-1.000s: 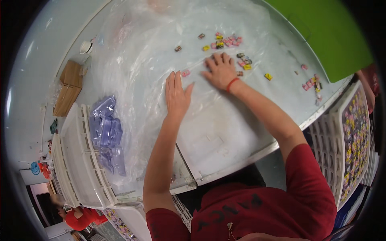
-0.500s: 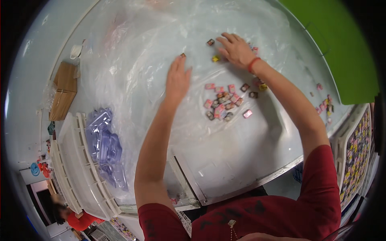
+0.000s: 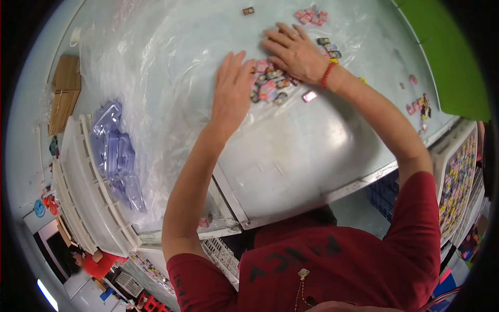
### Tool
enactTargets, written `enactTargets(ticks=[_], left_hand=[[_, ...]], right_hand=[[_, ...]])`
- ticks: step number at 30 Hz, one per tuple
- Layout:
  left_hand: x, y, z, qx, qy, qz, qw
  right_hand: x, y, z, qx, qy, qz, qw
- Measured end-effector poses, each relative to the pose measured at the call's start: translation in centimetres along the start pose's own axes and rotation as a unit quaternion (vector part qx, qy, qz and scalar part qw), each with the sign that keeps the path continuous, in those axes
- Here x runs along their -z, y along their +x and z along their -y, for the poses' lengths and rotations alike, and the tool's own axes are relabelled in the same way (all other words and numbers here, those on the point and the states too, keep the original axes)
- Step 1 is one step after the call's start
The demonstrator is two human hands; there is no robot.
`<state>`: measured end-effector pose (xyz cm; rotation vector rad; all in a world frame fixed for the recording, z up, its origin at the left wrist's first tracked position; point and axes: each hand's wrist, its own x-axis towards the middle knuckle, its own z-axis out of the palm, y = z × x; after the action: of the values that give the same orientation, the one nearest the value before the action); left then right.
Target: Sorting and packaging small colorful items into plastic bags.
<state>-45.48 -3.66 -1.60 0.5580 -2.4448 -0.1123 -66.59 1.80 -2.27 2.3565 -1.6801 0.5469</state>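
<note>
Nearest to us is the wearer's dark red shirt (image 3: 338,265) with a small pendant (image 3: 303,273) on a chain. Beyond it we see the edge of a pale table (image 3: 291,171), and to the right a white tray (image 3: 441,171) filled with small colourful pieces.

On the table, a lone pink piece (image 3: 310,96) lies near a loose cluster of small pink, brown and dark pieces (image 3: 267,89) between the two hands. The left hand (image 3: 232,93) has its fingers stretched out, unclenched, along the cluster's left side. The right hand (image 3: 301,54), above a red bracelet (image 3: 327,75), is palm down with fingers spread at the cluster's upper right; we cannot tell whether anything is under either palm.

Off to the left we see bluish clear plastic packs (image 3: 114,148) on a crumpled clear sheet (image 3: 156,93). Farther out lie a brown piece (image 3: 249,10) and a group of pink pieces (image 3: 313,15); a green panel (image 3: 452,62) fills the upper right. Far to the lower left is a person in red (image 3: 101,264).
</note>
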Motion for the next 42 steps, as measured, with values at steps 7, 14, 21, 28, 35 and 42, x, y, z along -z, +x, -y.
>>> enactTargets(ticks=[7,14,21,28,35,42], left_hand=[[0.9,-4.5,-2.8,0.094,-0.100,0.016,0.990],[2.1,-7.2,-3.8,0.081,-0.175,0.038,0.980],[3.6,-7.3,-3.9,0.132,-0.172,0.066,0.974],[3.0,-7.1,-4.6,0.149,-0.119,0.075,0.979],[1.9,-6.3,-5.6,0.143,-0.112,0.073,0.981],[2.5,-5.1,-4.8,0.106,-0.192,0.064,0.974]], right_hand=[[1.9,-3.5,7.8,-0.090,0.085,-0.031,0.992],[2.7,-7.6,10.1,-0.054,0.116,-0.043,0.991],[3.0,-9.9,8.3,-0.128,0.221,-0.089,0.963],[2.5,-9.5,8.5,-0.139,0.148,-0.098,0.974],[2.7,-8.6,7.6,-0.185,0.153,-0.076,0.968],[4.1,-9.6,7.7,-0.160,0.220,-0.046,0.961]])
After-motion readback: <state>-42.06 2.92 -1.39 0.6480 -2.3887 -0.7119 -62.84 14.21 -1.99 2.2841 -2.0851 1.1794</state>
